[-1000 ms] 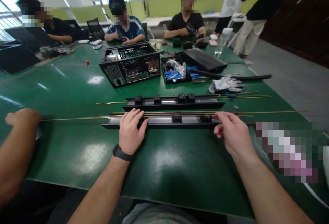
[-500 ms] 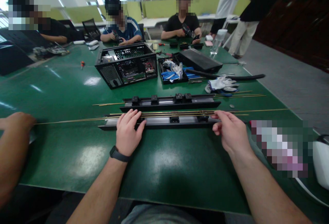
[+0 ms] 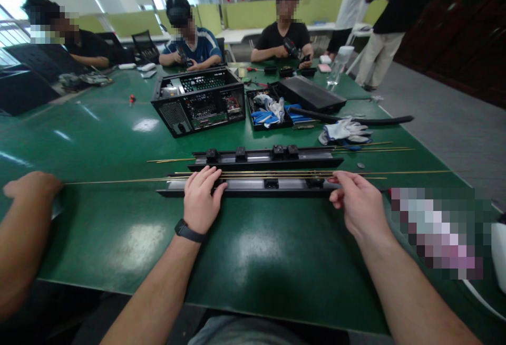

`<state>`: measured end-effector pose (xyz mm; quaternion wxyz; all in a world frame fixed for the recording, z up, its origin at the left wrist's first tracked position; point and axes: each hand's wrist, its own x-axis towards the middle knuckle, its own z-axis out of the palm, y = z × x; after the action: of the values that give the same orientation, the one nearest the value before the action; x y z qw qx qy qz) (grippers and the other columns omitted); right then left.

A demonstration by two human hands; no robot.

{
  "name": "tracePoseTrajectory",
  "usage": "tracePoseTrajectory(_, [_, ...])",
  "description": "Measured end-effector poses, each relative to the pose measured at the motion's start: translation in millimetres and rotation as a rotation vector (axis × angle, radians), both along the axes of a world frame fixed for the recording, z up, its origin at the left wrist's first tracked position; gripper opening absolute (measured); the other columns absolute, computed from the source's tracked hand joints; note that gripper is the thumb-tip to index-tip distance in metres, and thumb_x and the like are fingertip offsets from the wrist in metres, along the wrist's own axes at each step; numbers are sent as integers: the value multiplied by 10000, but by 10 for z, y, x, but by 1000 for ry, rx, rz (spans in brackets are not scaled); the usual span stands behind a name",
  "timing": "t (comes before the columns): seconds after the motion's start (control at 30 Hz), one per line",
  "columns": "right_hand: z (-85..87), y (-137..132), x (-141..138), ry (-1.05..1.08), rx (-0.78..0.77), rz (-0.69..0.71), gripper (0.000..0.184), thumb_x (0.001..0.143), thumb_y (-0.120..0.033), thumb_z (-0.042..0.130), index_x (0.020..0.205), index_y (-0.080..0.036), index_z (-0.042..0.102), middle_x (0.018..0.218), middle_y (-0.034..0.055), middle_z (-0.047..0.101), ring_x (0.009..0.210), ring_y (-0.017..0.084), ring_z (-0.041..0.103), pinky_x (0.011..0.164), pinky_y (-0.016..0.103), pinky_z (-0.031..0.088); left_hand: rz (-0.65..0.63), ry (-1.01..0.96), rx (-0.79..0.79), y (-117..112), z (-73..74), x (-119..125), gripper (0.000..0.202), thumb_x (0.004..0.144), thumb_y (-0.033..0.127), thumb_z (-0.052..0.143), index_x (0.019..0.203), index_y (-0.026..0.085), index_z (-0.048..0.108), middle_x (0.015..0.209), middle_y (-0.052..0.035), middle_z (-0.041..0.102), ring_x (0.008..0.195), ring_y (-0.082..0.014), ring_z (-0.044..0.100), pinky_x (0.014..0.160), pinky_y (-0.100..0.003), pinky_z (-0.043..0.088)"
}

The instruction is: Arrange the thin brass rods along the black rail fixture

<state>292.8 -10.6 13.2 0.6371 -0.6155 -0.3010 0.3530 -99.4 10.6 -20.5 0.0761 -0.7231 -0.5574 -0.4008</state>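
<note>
Thin brass-coloured rods (image 3: pixel 253 174) run lengthwise along a black channel-shaped rail (image 3: pixel 245 193) in front of me. My left hand (image 3: pixel 201 200) lies over the rail's left part, palm down, with fingers stretched across the rods. At the right end my right hand (image 3: pixel 358 200) is closed, thumb and forefinger pinching one or more rods; exactly how many I cannot tell. Dark blocks (image 3: pixel 271 182) sit inside the rail between my hands. A co-worker's hand (image 3: pixel 33 184) is at the far left end of a long rod.
Behind lies a second rail (image 3: pixel 269 164) with dark blocks and rods. Farther back are an open computer case (image 3: pixel 201 105), a tray of gloves (image 3: pixel 271 123), white work gloves (image 3: pixel 346 131) and a black tube (image 3: pixel 379 120). Several people are around the table (image 3: pixel 245 260).
The view has shifted slightly, moving everything a little to the right. The left end of the long rod at the co-worker's hand is slightly higher. My hands keep their places on the rods.
</note>
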Motion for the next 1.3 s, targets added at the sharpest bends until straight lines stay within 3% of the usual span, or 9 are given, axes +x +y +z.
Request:
tracePoseTrajectory(0.13, [-22,40,16,-6,3,17,649,697,-707,1064,1008,-231,752,970,79,825,558,139,677,399,218,424,7,-17,-23,66,5,12,307,1118,333,767,1391,248,880,1521,-171,886,1500,-406,816,1377,-645,539])
tracePoseTrajectory(0.27, [-75,118,27,-37,40,32,634,722,-700,1057,1039,-243,752,966,65,817,711,187,788,508,230,551,10,-23,-24,132,18,21,312,1104,340,777,1384,257,885,1507,-163,893,1483,-404,820,1360,-640,553])
tracePoseTrajectory(0.43, [-170,261,72,-115,65,85,592,771,-650,1028,1110,-254,746,965,34,798,738,182,793,646,291,666,11,-27,-11,243,11,37,317,1088,334,783,1372,241,888,1494,-177,895,1465,-413,828,1344,-644,562])
tracePoseTrajectory(0.83, [-241,630,134,-147,80,152,538,796,-557,1011,1115,-284,675,958,34,795,955,262,871,822,374,745,35,-26,-92,521,26,63,349,1064,314,789,1393,242,880,1539,-172,879,1545,-412,783,1407,-659,502])
tracePoseTrajectory(1.07, [-196,649,97,-218,13,144,531,811,-564,934,1172,-280,666,1025,70,833,1078,311,887,611,278,603,27,-5,-94,637,94,98,337,1063,305,759,1370,233,877,1513,-185,887,1527,-405,794,1383,-648,521])
tracePoseTrajectory(1.3, [-230,586,97,-310,19,149,573,863,-649,911,1237,-275,690,1182,104,852,1135,300,862,838,383,702,15,-11,-87,612,131,78,328,1052,326,738,1338,252,880,1471,-173,901,1445,-401,821,1327,-629,559])
